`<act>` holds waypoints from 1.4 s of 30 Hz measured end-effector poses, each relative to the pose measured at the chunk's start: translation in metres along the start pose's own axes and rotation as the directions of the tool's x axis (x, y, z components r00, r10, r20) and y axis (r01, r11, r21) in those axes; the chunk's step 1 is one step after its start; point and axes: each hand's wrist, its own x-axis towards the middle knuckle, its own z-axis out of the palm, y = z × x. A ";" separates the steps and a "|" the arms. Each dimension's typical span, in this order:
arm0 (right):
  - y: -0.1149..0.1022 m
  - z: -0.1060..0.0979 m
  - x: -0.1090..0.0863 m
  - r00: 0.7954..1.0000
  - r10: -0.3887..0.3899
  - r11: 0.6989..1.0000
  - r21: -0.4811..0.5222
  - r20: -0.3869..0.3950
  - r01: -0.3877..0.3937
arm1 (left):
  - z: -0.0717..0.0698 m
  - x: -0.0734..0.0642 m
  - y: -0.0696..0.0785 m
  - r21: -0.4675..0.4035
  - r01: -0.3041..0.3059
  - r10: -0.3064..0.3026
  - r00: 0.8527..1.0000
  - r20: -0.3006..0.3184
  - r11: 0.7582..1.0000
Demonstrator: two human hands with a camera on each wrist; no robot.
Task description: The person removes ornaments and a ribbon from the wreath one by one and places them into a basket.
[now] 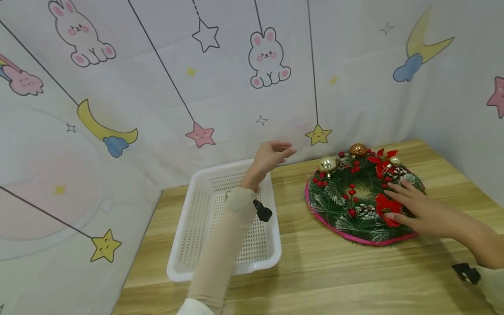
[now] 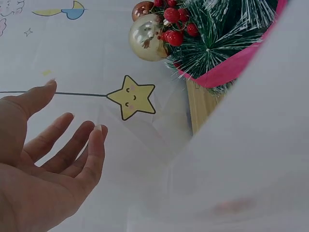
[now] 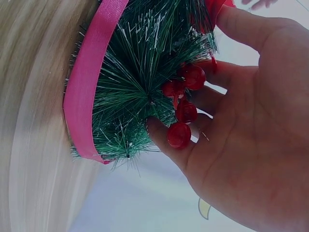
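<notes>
A green Christmas wreath [image 1: 334, 218] lies on the table at the right, with red berries, pinecones, red poinsettias [image 1: 387, 210] and a pink ribbon [image 1: 370, 242] round its edge. On the wreath's right side, near the front poinsettia, is my right hand [image 1: 423, 210], fingers spread. The right wrist view has red berries [image 3: 179, 135] against those fingers. My left hand [image 1: 271, 157] is raised over the far right corner of a white basket [image 1: 277, 245], its fingers loosely bent and holding nothing. Two gold baubles [image 1: 328, 164] and a copper bauble [image 1: 358, 149] sit at the wreath's far edge.
Inside the basket, a small gold item [image 1: 228, 195] shows partly behind my left sleeve [image 1: 220, 245]. A white cloth [image 1: 236, 100] printed with rabbits and stars hangs behind the wooden table [image 1: 315, 280] and along its sides.
</notes>
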 end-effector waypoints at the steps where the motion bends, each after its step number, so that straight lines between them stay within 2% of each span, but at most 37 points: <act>1: 0.000 0.000 0.000 1.000 0.000 1.000 -0.001 -0.001 0.000 | 0.002 0.001 0.000 -0.004 0.000 0.000 1.000 0.008 1.000; 10: -0.001 -0.002 0.000 1.000 0.009 1.000 0.014 0.000 -0.009 | 0.018 0.014 0.002 0.031 0.051 -0.054 0.993 0.102 0.998; 20: -0.002 -0.002 -0.001 1.000 0.007 1.000 -0.007 0.000 -0.007 | 0.037 0.025 0.004 -0.011 0.091 -0.089 0.987 0.132 0.996; 24: -0.002 -0.002 0.000 1.000 0.004 1.000 0.012 -0.001 -0.004 | 0.046 0.026 0.004 -0.017 0.085 -0.081 0.985 0.150 0.996; 30: -0.002 0.000 0.000 1.000 0.002 1.000 0.011 -0.001 -0.002 | 0.063 0.025 0.005 0.027 0.076 -0.079 0.982 0.172 0.997; 36: -0.002 0.000 -0.001 1.000 -0.003 1.000 0.013 -0.010 0.003 | 0.078 0.027 0.006 0.087 0.060 -0.073 0.986 0.152 0.994; 42: -0.003 0.001 0.000 1.000 -0.009 1.000 0.029 -0.017 0.009 | 0.089 0.028 0.002 0.103 0.045 -0.059 0.988 0.145 0.994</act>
